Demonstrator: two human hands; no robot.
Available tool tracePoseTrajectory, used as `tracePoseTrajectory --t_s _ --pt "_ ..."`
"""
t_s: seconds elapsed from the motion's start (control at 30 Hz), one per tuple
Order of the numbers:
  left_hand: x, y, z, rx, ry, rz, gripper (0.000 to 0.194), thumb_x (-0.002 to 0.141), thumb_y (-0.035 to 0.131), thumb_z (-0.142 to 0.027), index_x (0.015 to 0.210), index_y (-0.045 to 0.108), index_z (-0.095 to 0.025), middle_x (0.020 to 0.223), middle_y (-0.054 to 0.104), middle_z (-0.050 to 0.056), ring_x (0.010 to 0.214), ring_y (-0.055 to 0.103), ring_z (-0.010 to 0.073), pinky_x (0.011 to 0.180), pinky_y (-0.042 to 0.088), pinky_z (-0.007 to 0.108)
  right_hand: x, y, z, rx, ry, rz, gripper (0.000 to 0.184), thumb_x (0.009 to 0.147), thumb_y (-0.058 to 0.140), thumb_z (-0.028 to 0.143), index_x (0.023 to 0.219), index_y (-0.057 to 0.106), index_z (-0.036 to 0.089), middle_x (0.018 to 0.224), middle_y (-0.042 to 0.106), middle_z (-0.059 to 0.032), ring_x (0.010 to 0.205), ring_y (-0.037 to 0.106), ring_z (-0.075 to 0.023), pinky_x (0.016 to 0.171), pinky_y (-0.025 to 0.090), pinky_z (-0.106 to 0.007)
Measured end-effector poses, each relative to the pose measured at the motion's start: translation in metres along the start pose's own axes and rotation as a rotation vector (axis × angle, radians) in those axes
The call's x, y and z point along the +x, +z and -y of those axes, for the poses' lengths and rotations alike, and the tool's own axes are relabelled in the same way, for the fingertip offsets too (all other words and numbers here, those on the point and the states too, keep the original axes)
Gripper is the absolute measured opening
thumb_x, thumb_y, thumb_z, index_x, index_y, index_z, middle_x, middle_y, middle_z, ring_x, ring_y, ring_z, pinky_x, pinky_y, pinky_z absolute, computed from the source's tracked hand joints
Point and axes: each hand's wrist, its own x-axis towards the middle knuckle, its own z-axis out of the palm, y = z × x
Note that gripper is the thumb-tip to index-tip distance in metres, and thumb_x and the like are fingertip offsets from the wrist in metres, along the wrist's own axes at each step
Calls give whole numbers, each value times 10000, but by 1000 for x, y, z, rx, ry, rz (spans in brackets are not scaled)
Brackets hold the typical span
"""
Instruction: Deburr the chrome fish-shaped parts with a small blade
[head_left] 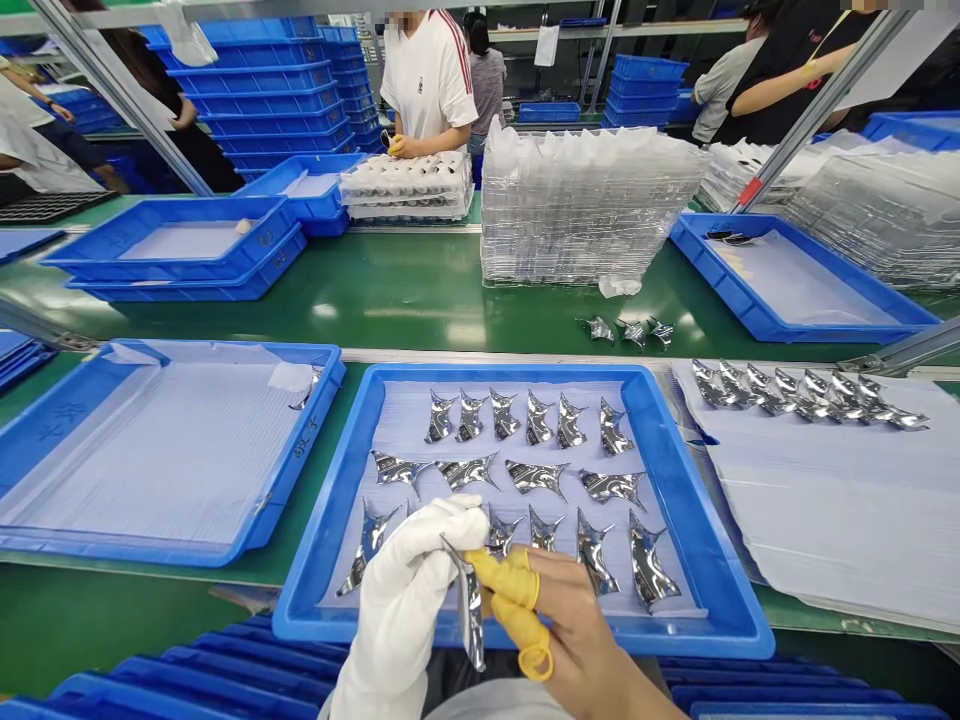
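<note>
A shiny chrome part (pixel 472 615) with pointed corners is held nearly on edge above the front of a blue tray (pixel 705 530). My left hand (pixel 420 570), in a white glove, pinches its upper end. Yellow finger cots cover the fingertips of my right hand (pixel 551 610), which are closed against the same part from the other side. Beneath my hands, the lined tray carries rows of similar chrome parts (pixel 538 478), laid out separately on the white liner. My hands hide some of the front row.
To the left is a blue tray (pixel 330 400) with a white liner and a chrome piece in its corner. More chrome parts (pixel 802 393) lie on white sheets at right. Stacked clear trays (pixel 577 210) stand behind, and a co-worker (pixel 427 80) faces the bench.
</note>
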Motion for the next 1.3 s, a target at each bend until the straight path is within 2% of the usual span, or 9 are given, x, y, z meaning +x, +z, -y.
tracePoseTrajectory --t_s 0.13,0.23,0.43,0.6,0.73,0.87,1.03,1.17,1.3 --pt "4 5 -2 -82 36 73 136 940 722 -332 1014 826 -287 994 802 41 980 738 227 961 583 349 1 1 3 25 11 -6 447 1114 446 351 771 691 203 630 619 -2 565 496 -137 544 383 -255" --pt "4 6 -1 -128 23 119 167 963 696 -294 1067 824 -321 1038 807 14 1009 732 188 978 565 291 1 3 3 32 21 -13 425 1104 441 307 791 710 207 640 629 -8 563 490 -145 540 379 -262" --pt "0 4 2 -151 -14 89 181 953 713 -279 1085 822 -340 1078 814 -1 1074 728 176 989 556 250 0 5 3 13 0 -63 402 1089 446 267 798 715 203 626 583 2 550 450 -145 534 364 -267" --pt "-1 8 1 -177 -34 79 160 943 728 -302 1065 828 -332 1058 821 5 1057 744 177 956 578 241 -2 6 5 18 50 -47 374 1048 469 197 754 700 215 635 531 21 555 436 -137 535 350 -258" --pt "-1 8 2 -171 -83 20 145 890 788 -338 1018 840 -293 1041 831 41 1002 770 203 938 601 271 -4 9 4 24 91 -52 335 988 462 129 713 637 205 635 504 32 558 423 -124 536 336 -251" --pt "-3 5 5 -155 -212 -129 267 749 897 -411 937 837 -231 999 830 98 921 791 282 881 642 363 -5 14 3 67 134 -88 345 948 458 103 629 538 206 609 449 44 545 379 -111 524 309 -250" --pt "-7 4 10 -133 -286 -201 344 709 917 -433 947 814 -207 986 821 120 878 794 316 806 660 393 -5 13 1 111 154 -30 321 955 468 104 701 642 196 638 560 11 569 471 -130 549 367 -257" --pt "-7 5 9 -131 -296 -220 393 687 923 -461 948 800 -194 995 815 130 899 791 331 800 660 400 -3 7 0 14 67 5 322 1015 482 172 781 702 188 635 581 3 560 466 -140 548 373 -268" --pt "-7 6 5 -122 -299 -220 404 685 917 -479 948 797 -197 1016 815 136 911 791 348 798 663 418 -1 5 1 -37 11 -4 416 1091 424 272 819 727 187 637 590 -7 560 474 -144 537 380 -268"
